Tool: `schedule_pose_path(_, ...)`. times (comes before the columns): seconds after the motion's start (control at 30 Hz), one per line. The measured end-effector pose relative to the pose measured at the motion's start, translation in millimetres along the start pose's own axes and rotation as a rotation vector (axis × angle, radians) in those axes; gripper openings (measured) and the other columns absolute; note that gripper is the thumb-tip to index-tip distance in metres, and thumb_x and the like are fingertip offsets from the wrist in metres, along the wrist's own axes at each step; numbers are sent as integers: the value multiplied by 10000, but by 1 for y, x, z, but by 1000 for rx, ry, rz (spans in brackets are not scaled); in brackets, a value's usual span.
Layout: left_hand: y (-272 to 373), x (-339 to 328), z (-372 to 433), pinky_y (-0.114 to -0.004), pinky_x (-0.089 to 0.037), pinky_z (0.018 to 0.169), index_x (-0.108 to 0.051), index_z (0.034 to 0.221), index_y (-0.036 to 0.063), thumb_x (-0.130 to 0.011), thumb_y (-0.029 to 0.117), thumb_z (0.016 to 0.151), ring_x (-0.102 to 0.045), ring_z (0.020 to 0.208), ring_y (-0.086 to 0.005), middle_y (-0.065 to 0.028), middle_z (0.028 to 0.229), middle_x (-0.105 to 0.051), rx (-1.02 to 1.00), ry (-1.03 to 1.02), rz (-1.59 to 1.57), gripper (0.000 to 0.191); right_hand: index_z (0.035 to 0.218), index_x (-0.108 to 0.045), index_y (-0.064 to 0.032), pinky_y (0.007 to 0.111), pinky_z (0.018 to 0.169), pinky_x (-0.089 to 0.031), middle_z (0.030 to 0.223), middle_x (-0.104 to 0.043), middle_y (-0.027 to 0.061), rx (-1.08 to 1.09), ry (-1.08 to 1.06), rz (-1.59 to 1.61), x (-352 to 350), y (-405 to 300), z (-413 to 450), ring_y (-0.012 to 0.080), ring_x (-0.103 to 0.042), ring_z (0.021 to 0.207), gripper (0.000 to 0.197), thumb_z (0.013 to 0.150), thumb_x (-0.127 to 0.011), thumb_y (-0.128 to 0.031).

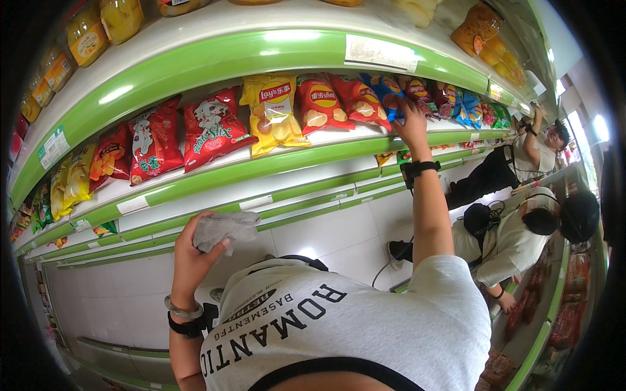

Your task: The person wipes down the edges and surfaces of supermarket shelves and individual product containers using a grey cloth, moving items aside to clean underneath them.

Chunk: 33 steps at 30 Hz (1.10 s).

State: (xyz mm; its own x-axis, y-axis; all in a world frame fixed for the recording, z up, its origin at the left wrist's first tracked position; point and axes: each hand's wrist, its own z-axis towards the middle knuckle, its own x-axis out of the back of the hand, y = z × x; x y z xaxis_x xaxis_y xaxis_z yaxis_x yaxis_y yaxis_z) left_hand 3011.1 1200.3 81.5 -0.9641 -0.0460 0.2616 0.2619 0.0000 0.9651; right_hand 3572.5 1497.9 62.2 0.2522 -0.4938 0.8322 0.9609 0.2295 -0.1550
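Observation:
A crumpled grey cloth (225, 232) is held in my left hand (193, 244), in front of the shelf edge and above the floor. My right hand (412, 122) reaches onto the snack shelf and grips the right side of a blue Lay's chip bag (384, 93); part of that bag is hidden by my fingers. Left of it lean two red Lay's bags (320, 102) (361, 100) and a yellow Lay's bag (275, 115). Farther left stands a red bag of potato sticks (215, 124). Dark red Lay's bags (418, 92) lie just beyond my right hand.
The green-edged shelf (293, 163) runs across the view, with lower tiers beneath. Jars of fruit (88, 41) stand on the tier above. One person (518, 229) bends at the right beside another shelf; a second person (513, 156) stands farther off. A cable (386, 266) hangs near my right side.

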Motion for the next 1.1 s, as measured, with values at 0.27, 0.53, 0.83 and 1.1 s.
schedule_pose_path(0.27,11,-3,1,-300,-522,962,-584,1357,23,-817,-3,831,-637,1098,-152,-54,1237,-663,-41,-57,51,576,1496,-520,-139,500,1131,-430,1444,-578,192,-72,81,-195,20,8,-15,428,-525,1307,785,753,-774,-123)
schedule_pose_path(0.53,8,-8,5,-308,-529,967,-600,1340,21,-827,-5,826,-654,1106,-156,-73,1214,-688,-39,-66,18,563,1494,-545,-135,484,1173,-401,1549,-513,182,-312,117,-361,-13,85,24,424,-468,1410,657,876,-673,-317)
schedule_pose_path(0.83,2,-4,-6,-321,-531,971,-619,1317,29,-829,0,817,-669,1109,-170,-86,1193,-706,-2,10,-30,543,1486,-539,-270,536,1037,-512,1456,-606,141,-408,-214,-223,-3,89,25,415,-609,1263,587,900,-549,-234)
schedule_pose_path(1.1,2,-1,-3,-321,-522,962,-629,1318,34,-839,43,813,-672,1081,-185,-100,1179,-711,-39,39,-13,546,1457,-564,-140,530,1033,-488,1422,-611,198,-247,76,-361,18,56,12,423,-596,1271,520,965,-598,-306)
